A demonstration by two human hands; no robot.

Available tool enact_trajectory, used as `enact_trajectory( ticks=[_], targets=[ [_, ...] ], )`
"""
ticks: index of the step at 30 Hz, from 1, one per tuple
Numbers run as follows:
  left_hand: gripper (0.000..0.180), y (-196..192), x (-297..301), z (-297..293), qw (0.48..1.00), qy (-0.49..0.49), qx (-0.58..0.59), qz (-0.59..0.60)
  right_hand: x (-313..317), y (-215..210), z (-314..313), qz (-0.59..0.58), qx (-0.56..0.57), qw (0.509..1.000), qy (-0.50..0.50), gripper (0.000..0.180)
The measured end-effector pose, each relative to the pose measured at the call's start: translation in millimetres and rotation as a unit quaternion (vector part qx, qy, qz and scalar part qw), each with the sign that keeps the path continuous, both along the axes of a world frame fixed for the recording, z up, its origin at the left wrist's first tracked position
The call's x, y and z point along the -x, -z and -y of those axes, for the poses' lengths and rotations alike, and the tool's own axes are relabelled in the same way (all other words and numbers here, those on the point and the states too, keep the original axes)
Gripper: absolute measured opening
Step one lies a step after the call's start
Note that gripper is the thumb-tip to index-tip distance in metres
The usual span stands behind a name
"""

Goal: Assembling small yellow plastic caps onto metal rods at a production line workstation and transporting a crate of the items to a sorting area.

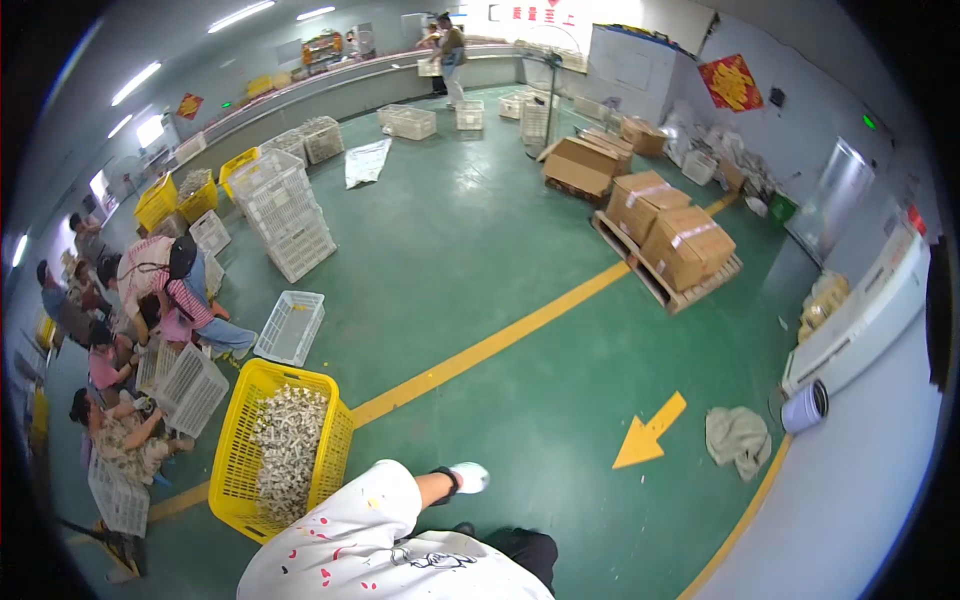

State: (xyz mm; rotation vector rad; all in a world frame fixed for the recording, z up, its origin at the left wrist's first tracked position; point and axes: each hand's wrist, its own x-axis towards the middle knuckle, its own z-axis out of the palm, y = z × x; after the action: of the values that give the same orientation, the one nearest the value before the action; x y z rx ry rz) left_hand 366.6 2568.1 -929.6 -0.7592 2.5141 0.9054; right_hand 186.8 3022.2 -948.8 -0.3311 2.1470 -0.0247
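Observation:
My left arm comes out of a white short sleeve with red marks, and a black band circles its wrist. At its end my left hand (pixel 469 478), in a white covering that looks like a glove, hangs over the green floor, touching nothing I can see. Its fingers are too small and blurred to separate. My right hand is not in view. Just left of my sleeve stands a yellow plastic basket (pixel 343 432), partly filled with many small whitish-grey pieces (pixel 290 440) of a kind I cannot make out.
Beyond the basket are a white crate (pixel 290 328) and stacked white crates (pixel 283 215). Several people sit or bend at the left among crates. Cardboard boxes (pixel 688 247) rest on a wooden pallet (pixel 668 290). Right lie a grey-green cloth (pixel 737 440) and a light bucket (pixel 803 408) by the wall.

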Motion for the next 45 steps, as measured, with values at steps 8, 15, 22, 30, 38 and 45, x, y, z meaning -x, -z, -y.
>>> enact_trajectory(
  ticks=[8, 15, 22, 30, 38, 45],
  targets=[
    [0.029, -12, 132, 29, 0.992, -0.08, -0.03, -0.095, 150, 68, 74, 0.082, -0.061, 0.995, 0.013, 0.061],
    [0.028, -2, 90, 36, 0.972, -0.131, 0.003, 0.194, 377, 95, 216, -0.098, 0.198, 0.97, -0.103, 0.077],
    [0.03, -11, 73, -11, 0.868, -0.486, -0.093, 0.049, 498, 4, 440, 0.027, 0.25, 0.963, -0.092, 0.075],
    [0.033, 11, 66, -40, 0.806, -0.562, -0.121, 0.141, 344, -20, 588, 0.198, 0.225, 0.919, -0.256, 0.02],
    [0.031, -16, 76, -64, 0.68, -0.719, -0.099, 0.107, 240, -32, 622, 0.088, 0.149, 0.736, -0.654, 0.041],
    [0.033, 35, 156, -108, 0.72, -0.676, -0.151, 0.042, 303, -47, 591, 0.21, 0.092, 0.847, -0.479, 0.026]
  ],
)
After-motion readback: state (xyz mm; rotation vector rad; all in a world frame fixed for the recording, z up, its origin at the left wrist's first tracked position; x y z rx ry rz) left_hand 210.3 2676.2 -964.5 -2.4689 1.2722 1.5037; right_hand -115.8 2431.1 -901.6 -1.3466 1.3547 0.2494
